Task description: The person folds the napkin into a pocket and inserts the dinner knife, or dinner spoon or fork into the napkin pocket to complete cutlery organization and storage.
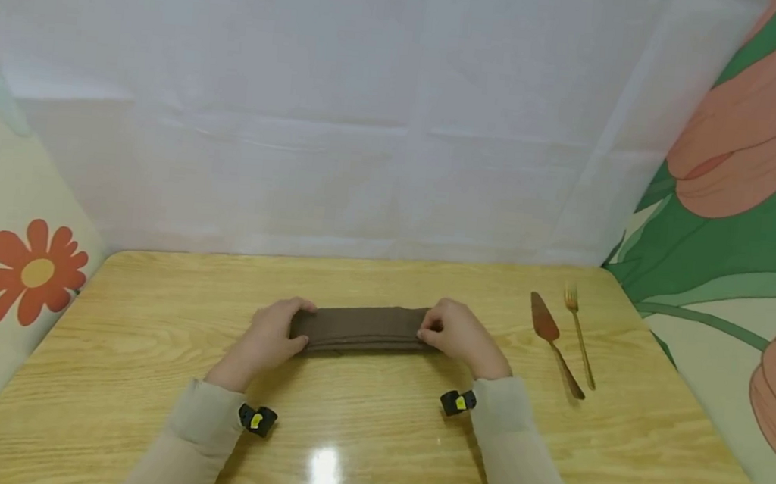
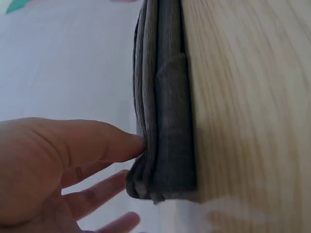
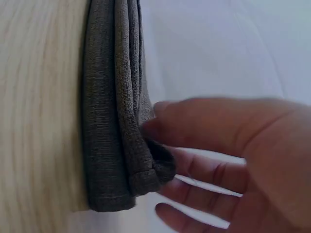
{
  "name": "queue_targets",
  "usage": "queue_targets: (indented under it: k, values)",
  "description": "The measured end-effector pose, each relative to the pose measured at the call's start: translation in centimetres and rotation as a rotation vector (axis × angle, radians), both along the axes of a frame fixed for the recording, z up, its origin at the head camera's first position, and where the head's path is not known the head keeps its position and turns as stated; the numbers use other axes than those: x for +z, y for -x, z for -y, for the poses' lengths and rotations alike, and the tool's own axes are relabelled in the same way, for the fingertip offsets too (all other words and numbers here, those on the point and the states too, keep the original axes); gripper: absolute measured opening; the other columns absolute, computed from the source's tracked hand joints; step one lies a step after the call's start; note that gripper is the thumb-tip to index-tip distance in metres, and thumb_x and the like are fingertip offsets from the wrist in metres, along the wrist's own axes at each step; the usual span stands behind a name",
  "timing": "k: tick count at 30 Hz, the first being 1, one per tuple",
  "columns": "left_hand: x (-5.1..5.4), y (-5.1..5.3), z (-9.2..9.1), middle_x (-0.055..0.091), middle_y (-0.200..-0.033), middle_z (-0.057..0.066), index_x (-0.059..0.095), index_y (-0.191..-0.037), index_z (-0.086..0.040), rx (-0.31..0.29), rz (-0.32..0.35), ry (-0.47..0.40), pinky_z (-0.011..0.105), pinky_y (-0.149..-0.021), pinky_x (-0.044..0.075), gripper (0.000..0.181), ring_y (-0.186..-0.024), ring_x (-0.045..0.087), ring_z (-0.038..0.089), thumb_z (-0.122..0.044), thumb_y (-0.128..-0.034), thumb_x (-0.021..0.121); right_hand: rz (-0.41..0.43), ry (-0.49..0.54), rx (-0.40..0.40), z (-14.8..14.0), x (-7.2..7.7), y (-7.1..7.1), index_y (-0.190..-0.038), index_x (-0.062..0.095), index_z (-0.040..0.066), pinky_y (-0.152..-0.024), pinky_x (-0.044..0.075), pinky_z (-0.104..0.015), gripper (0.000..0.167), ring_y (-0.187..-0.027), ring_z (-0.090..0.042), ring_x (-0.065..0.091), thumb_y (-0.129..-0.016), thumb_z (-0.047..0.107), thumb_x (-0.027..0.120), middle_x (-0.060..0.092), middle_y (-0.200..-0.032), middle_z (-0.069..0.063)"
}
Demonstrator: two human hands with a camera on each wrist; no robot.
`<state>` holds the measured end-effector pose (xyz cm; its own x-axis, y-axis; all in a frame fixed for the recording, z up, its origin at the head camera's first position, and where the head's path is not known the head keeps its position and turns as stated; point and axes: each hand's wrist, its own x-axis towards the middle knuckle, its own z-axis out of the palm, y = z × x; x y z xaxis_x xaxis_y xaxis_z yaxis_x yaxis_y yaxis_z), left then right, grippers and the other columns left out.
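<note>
A brown-grey cloth (image 1: 361,328), folded into a long flat strip of several layers, lies crosswise on the wooden table. At its left end my left hand (image 1: 273,333) holds it, thumb on the near edge and fingers toward the far edge. My left thumb (image 2: 112,141) presses on the stacked folds in the left wrist view. My right hand (image 1: 459,335) pinches the right end between thumb and fingers. In the right wrist view, the upper layers of the cloth (image 3: 129,97) curl up slightly at that corner, beside the right fingers. The undersides of the folds are hidden.
To the right of my right hand lie a copper-coloured cake server (image 1: 546,323) and a gold fork (image 1: 579,329), side by side on the wooden table (image 1: 150,314). A white cloth backdrop (image 1: 343,117) hangs behind the table's far edge. Flower-patterned panels flank both sides.
</note>
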<state>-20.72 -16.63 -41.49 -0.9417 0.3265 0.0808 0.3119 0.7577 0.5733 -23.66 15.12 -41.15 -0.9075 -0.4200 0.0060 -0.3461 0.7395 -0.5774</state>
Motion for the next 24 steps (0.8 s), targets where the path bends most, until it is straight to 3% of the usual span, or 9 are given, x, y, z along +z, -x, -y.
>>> queue_targets:
  k: [4, 9, 12, 15, 20, 24]
  values:
    - [0.5, -0.7, -1.4, 0.049, -0.143, 0.031, 0.054, -0.136, 0.007, -0.058, -0.075, 0.011, 0.068, -0.113, 0.027, 0.040, -0.136, 0.038, 0.054, 0.001, -0.0970, 0.061, -0.081, -0.010, -0.006, 0.4, 0.4, -0.4, -0.113, 0.074, 0.006, -0.090, 0.054, -0.042, 0.019, -0.100, -0.023, 0.062, -0.101, 0.019, 0.066, 0.064, -0.111, -0.007]
    - [0.3, -1.0, -3.5, 0.039, -0.154, 0.028, 0.046, -0.148, 0.004, -0.124, -0.077, -0.044, 0.066, -0.117, 0.020, 0.042, -0.146, 0.023, 0.053, -0.009, -0.1079, 0.046, -0.119, -0.051, 0.011, 2.2, 0.3, -0.9, -0.146, 0.052, 0.002, -0.112, 0.040, -0.049, 0.044, -0.135, -0.033, 0.049, -0.109, 0.026, 0.049, 0.049, -0.147, -0.017]
    - [0.2, -1.0, -4.6, 0.032, -0.159, 0.026, 0.038, -0.154, 0.002, -0.145, -0.014, 0.014, 0.070, -0.116, 0.016, 0.047, -0.148, 0.017, 0.052, -0.015, -0.1102, 0.043, -0.078, -0.144, 0.025, 3.5, -0.3, -1.5, -0.156, 0.038, 0.005, -0.119, 0.027, -0.056, 0.053, -0.148, -0.036, 0.031, -0.111, 0.032, 0.041, 0.034, -0.160, -0.018]
    - [0.3, -1.2, -5.6, 0.024, -0.163, 0.025, 0.031, -0.158, -0.001, -0.157, 0.081, 0.146, 0.076, -0.112, 0.012, 0.053, -0.149, 0.012, 0.053, -0.022, -0.1111, 0.041, -0.018, -0.255, 0.027, 4.5, -1.1, -2.2, -0.161, 0.029, 0.011, -0.120, 0.016, -0.064, 0.056, -0.153, -0.036, 0.017, -0.112, 0.038, 0.036, 0.022, -0.167, -0.014]
    - [0.6, -1.7, -6.7, 0.015, -0.167, 0.018, 0.029, -0.161, -0.013, -0.150, 0.234, 0.351, 0.076, -0.114, 0.006, 0.055, -0.151, 0.004, 0.051, -0.033, -0.1108, 0.041, 0.066, -0.350, 0.019, 4.9, -2.0, -2.5, -0.163, 0.023, 0.020, -0.119, 0.008, -0.067, 0.060, -0.155, -0.034, 0.007, -0.110, 0.043, 0.038, 0.012, -0.169, -0.006]
    - [0.8, -1.6, -6.9, 0.012, -0.169, 0.015, 0.028, -0.162, -0.017, -0.145, 0.301, 0.432, 0.074, -0.115, 0.005, 0.057, -0.152, 0.003, 0.049, -0.037, -0.1100, 0.042, 0.120, -0.391, 0.045, 4.9, -2.4, -2.2, -0.164, 0.018, 0.024, -0.120, 0.004, -0.067, 0.064, -0.156, -0.031, 0.002, -0.108, 0.047, 0.040, 0.006, -0.170, -0.001]
